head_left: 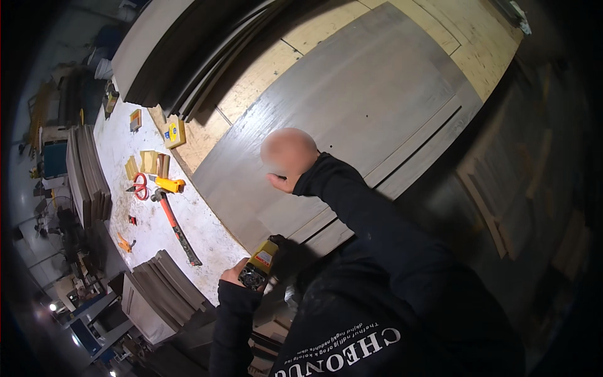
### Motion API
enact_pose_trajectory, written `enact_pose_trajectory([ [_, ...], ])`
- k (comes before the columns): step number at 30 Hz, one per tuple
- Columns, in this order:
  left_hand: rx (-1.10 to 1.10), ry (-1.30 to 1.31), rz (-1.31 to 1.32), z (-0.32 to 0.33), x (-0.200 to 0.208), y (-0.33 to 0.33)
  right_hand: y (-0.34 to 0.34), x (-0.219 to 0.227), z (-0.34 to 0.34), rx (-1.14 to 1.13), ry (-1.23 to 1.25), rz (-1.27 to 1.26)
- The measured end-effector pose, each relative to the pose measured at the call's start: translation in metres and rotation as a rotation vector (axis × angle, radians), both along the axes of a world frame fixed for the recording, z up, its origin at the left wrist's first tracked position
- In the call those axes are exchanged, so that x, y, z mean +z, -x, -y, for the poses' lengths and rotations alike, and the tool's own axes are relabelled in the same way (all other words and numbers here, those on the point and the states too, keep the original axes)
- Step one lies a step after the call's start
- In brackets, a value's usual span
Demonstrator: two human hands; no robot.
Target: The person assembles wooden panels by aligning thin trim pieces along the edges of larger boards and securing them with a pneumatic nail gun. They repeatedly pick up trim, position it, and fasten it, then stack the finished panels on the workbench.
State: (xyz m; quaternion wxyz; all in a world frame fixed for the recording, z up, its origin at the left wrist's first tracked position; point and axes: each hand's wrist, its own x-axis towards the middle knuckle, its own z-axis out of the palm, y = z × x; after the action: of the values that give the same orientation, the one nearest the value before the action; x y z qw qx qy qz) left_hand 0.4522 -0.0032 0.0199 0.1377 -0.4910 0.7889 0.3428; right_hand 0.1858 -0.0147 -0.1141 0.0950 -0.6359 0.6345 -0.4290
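We are gripping a yellow tool in our left hand; our right hand is showing over the panel, too blurred to tell its spread.

Left hand holds a yellow tool; blurred right hand seemingly touches a grey panel.

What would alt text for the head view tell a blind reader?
A person's left hand holds a boxy yellow-and-black tool by the edge of a large, flat, grey-brown wood-grained panel; the blurred right hand is over the panel. Leftward, a red-and-black-handled hammer and red-handled scissors lie on a stained white worktop.
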Motion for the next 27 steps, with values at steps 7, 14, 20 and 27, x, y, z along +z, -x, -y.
enact_pose_trajectory([
  [7, 0.152, -0.021, -0.211, 0.021, 0.012, 0.011, 0.001, -0.004, 0.003, -0.003, 0.031, -0.015],
  [14, 0.18, -0.005, -0.229, 0.046, 0.004, 0.017, -0.002, -0.005, 0.003, -0.053, 0.042, 0.008],
  [20, 0.093, 0.033, -0.152, 0.052, -0.014, 0.01, -0.004, -0.005, 0.003, -0.046, 0.05, 0.019],
  [27, 0.249, -0.089, -0.28, 0.067, -0.005, 0.018, -0.002, -0.005, 0.005, -0.043, 0.056, 0.002],
])
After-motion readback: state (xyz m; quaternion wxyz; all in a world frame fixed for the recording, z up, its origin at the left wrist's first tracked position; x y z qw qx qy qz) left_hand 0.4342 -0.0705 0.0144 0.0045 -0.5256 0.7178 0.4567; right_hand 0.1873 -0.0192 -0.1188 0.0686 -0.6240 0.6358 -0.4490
